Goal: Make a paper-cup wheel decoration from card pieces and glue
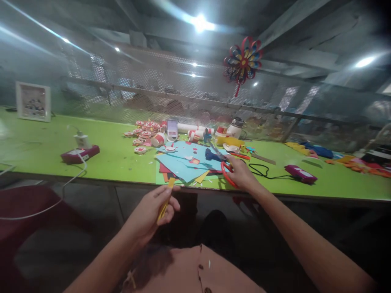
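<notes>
My left hand (pixel 151 211) pinches a yellow paper strip (pixel 166 195); my right hand (pixel 242 173) grips red-handled scissors (pixel 225 171), blue paper sheets (pixel 183 162) just beyond.

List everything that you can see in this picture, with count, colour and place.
table: one, green, across the picture
paper sheets: several, blue, red, yellow, table middle
paper cups: many, red-white, behind the sheets
picture frame: one, white, far left
pinwheel: one, red-blue-yellow, hanging above
left box: one, pink, table left
right box: one, pink, table right
scissors: one, red-handled, front table edge
strip: one, yellow, below table edge
left hand: one, pinches the strip
right hand: one, grips the scissors
</notes>
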{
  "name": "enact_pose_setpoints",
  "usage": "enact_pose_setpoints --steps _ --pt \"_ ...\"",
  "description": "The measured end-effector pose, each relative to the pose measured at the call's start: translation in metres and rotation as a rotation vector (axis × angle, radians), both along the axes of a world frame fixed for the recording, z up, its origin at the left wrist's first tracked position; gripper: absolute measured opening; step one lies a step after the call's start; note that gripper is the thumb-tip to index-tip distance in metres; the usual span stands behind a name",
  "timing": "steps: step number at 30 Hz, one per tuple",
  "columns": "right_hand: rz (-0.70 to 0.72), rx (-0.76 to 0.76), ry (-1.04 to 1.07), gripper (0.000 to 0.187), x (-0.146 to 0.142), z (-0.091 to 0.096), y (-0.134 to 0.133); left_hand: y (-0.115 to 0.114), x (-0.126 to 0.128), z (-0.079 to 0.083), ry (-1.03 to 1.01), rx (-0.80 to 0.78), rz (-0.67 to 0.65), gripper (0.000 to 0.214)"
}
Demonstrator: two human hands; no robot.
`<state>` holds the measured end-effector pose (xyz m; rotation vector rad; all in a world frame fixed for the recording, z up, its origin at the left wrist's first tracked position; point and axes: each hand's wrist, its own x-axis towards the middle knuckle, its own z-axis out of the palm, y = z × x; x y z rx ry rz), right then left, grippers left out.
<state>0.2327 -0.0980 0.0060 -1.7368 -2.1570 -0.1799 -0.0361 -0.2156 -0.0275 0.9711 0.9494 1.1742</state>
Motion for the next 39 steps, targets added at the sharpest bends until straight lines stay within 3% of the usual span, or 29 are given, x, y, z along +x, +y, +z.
enact_pose_setpoints --steps 2,5,7,10,13,16,19,21,23,27,29,31,33,34,39 --pt "0.066 0.102 0.398 0.053 -0.003 -0.001 -0.021 0.008 0.009 0.003 0.100 0.093 0.009 0.034" --pt "0.186 0.046 1.001 0.051 -0.019 -0.011 -0.065 0.017 0.027 0.008 0.389 0.308 0.077 0.033" --pt "0.286 -0.069 1.209 0.040 -0.034 -0.021 -0.092 0.019 0.040 0.008 0.628 0.535 0.152 0.030" --pt "0.353 -0.253 1.432 0.030 -0.054 -0.032 -0.112 0.018 0.054 0.004 0.990 0.859 0.206 0.030" --pt "0.351 -0.284 1.594 0.025 -0.061 -0.038 -0.110 0.016 0.061 -0.003 1.281 1.056 0.222 0.030" --pt "0.303 -0.229 1.654 0.034 -0.058 -0.041 -0.105 0.015 0.065 -0.010 1.375 1.209 0.243 0.031" --pt "0.307 -0.268 1.684 0.045 -0.055 -0.043 -0.107 0.016 0.063 -0.015 1.341 1.271 0.229 0.033" --pt "0.298 -0.275 1.669 0.044 -0.053 -0.044 -0.111 0.018 0.056 -0.017 1.273 1.219 0.209 0.034" --pt "0.266 -0.239 1.630 0.041 -0.051 -0.046 -0.114 0.019 0.044 -0.019 1.133 1.060 0.214 0.036" --pt "0.217 -0.105 1.573 0.040 -0.050 -0.046 -0.116 0.014 0.027 -0.024 0.623 0.392 0.237 0.032" --pt "0.207 -0.062 1.549 0.043 -0.053 -0.045 -0.119 0.004 0.032 -0.027 0.319 0.095 0.114 0.028" --pt "0.194 -0.029 1.516 0.045 -0.057 -0.043 -0.121 -0.006 0.046 -0.028 0.055 -0.086 -0.079 0.027" --pt "0.178 0.027 1.467 0.045 -0.063 -0.041 -0.123 -0.014 0.062 -0.025 -0.142 -0.182 -0.173 0.030" --pt "0.170 0.059 1.438 0.045 -0.065 -0.040 -0.124 -0.015 0.069 -0.023 -0.185 -0.156 -0.156 0.029" --pt "0.147 0.111 1.384 0.045 -0.073 -0.040 -0.123 -0.006 0.080 -0.018 -0.119 -0.037 -0.007 0.024"
